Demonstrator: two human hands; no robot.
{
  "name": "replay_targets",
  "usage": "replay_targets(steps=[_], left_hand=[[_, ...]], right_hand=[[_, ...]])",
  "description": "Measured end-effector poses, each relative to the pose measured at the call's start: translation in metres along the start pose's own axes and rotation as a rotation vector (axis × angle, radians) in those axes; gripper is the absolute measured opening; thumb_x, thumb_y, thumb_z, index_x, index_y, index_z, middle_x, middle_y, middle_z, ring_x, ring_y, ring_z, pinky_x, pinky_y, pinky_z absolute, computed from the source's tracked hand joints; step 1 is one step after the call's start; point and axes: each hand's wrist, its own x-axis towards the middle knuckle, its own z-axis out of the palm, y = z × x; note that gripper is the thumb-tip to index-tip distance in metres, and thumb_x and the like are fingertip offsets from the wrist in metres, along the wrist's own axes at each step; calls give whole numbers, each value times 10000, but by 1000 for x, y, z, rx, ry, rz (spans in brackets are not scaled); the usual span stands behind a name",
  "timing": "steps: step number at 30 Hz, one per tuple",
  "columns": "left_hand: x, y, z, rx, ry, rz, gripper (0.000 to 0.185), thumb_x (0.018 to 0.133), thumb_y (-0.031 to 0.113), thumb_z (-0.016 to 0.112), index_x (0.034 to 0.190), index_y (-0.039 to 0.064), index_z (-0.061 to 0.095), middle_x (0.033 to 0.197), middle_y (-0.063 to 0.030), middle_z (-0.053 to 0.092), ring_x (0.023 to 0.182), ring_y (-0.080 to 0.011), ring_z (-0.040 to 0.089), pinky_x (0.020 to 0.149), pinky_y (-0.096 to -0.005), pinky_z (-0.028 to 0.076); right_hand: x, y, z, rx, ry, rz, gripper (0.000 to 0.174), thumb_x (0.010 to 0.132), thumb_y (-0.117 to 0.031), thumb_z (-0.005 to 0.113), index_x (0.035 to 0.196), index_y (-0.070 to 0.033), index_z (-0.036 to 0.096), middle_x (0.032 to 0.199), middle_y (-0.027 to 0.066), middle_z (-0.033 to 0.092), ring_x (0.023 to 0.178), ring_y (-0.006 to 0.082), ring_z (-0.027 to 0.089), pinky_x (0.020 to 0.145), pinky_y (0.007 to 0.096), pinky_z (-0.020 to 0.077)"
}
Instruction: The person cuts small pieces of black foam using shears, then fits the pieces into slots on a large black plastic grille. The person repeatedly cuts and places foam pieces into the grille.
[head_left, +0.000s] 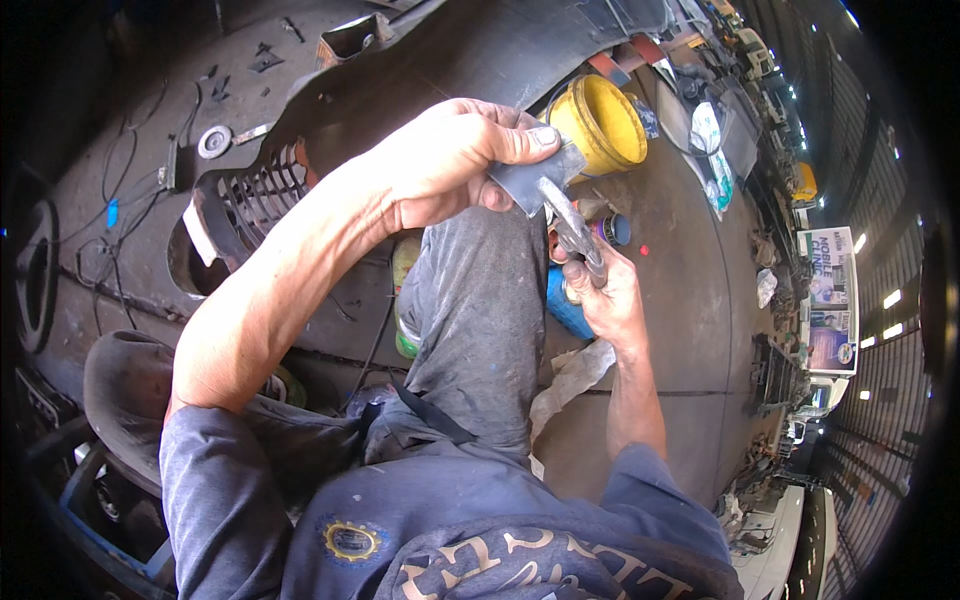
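Note:
My left hand (469, 146) pinches a small, thin dark grey sheet piece (532, 180) between thumb and fingers, above my knee. The sheet looks stiff, but its material is unclear. My right hand (611, 296) grips a worn grey metal hand tool (574, 225), which looks like snips or pliers. The tool's tip reaches the sheet's right part; whether its jaws are closed on it cannot be made out. Right behind the sheet stands a yellow plastic bucket (574, 127). A blue container (566, 307) and a small blue-purple can (616, 229) are partly hidden by my right hand.
A large dark vehicle bumper (420, 71) with a slatted grille (259, 187) lies ahead and to the left. Black cables (131, 217) trail over the floor at far left. A crumpled paper sheet (577, 382) lies beside my leg. Plastic bags (709, 150) lie at right.

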Motion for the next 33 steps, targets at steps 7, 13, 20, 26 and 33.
replay_targets(steps=[7,13,20,26,33], left_hand=[[-5,5,-6,28,-32,8,224,922,188,653,1007,-18,669,816,-41,664,644,-91,592,508,-218,450],[8,3,-6,414,194,74,341,979,279,539,1136,-23,559,827,-106,651,648,-133,618,531,-218,426],[-14,37,-90,158,49,90,319,986,103,505,1268,-44,502,1112,-142,623,808,-144,509,673,-237,413],[-18,37,-83,141,35,22,336,969,80,514,1262,-80,479,1189,-133,560,903,-186,469,688,-237,383],[-10,17,-41,257,256,36,360,987,122,499,1316,-18,461,1209,-156,542,986,-230,487,756,-289,409]], right_hand=[[0,4,4,-35,-33,-27,475,907,-299,670,1274,-11,582,1093,125,642,973,194,625,886,306,473],[-22,25,-2,-133,62,89,478,928,-226,621,1332,8,518,1175,180,639,1068,255,606,965,344,438],[-186,204,110,-317,10,786,384,922,-376,551,1117,-52,620,992,254,651,945,454,600,778,502,483],[-376,237,249,-152,-74,1118,408,866,-368,603,1162,-87,602,1054,252,629,1014,428,600,828,497,489],[-299,260,259,-260,171,750,725,789,-387,703,1372,-68,413,1126,240,570,1052,406,560,867,508,475]])
